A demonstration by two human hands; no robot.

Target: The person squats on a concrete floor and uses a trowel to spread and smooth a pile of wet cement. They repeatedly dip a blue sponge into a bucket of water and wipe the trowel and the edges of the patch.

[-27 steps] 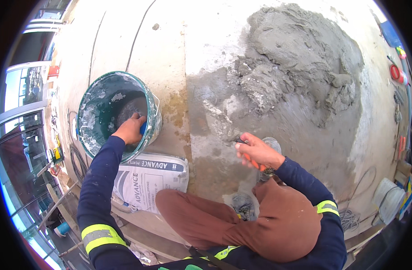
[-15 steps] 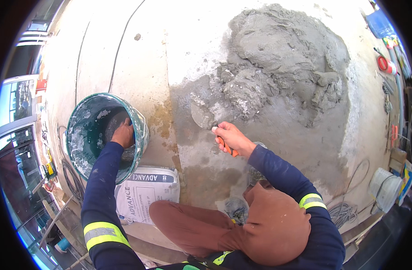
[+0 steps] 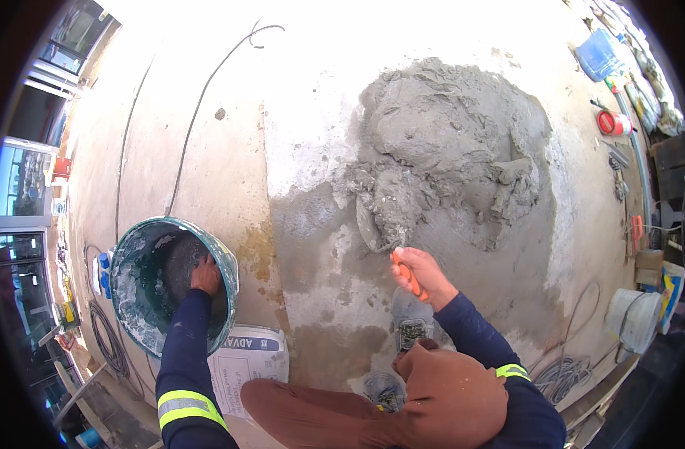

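A large green bucket (image 3: pixel 234 258), crusted with dried grey material, stands at the left. My left hand (image 3: pixel 206 275) reaches inside it, fingers stretched over the grey contents (image 3: pixel 184 260). My right hand (image 3: pixel 425 275) is closed around the orange handle of a trowel (image 3: pixel 410 274). Its blade (image 3: pixel 368 224) is smeared with wet mortar and lies against the lower left edge of a big mortar heap (image 3: pixel 455 127). Part of the blade blends into the mortar.
A paper cement bag (image 3: pixel 249 363) lies beside my knee. Coiled cables (image 3: pixel 114 344) sit left of the bucket, with another coil (image 3: pixel 563 378) at the right. A white bucket (image 3: pixel 633 320), a red container (image 3: pixel 614 123) and a blue container (image 3: pixel 603 56) line the right side.
The trowel has moved right and its blade has swung round, against the heap's edge. My left hand stays in the bucket, its fingers now further forward. The view has shifted.
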